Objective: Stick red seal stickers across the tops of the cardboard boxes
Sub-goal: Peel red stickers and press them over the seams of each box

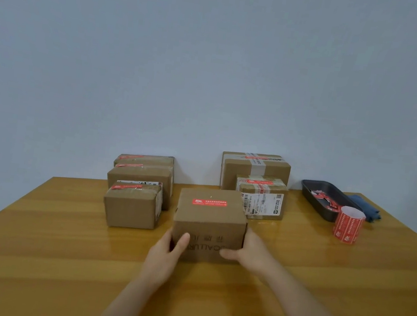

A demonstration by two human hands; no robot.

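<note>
Table (32, 240): wood top, bears everything listed below

Back right box (274, 172): largest, against the wall, red sticker over its taped top

Left group, 3 boxes: rear box (146, 159), middle box (141, 177), front box (130, 206), packed close, each with a red sticker on top

Centre box (210, 219): near the table's middle, red sticker (209, 202) already across its top; sealing step looks finished here, box likely being set aside

Labelled box (260, 196): in front of the largest, sticker on top

Tray (312, 187): dark, far right, holds red scraps

Sticker roll (348, 224): upright, just beside the tray

Left hand (166, 255), right hand (250, 256): each grips a near corner of the centre box, thumbs on its front face, fingers hidden behind its sides

Next move, judged: all 6 boxes in view look sealed; shift this 1 clear
</note>
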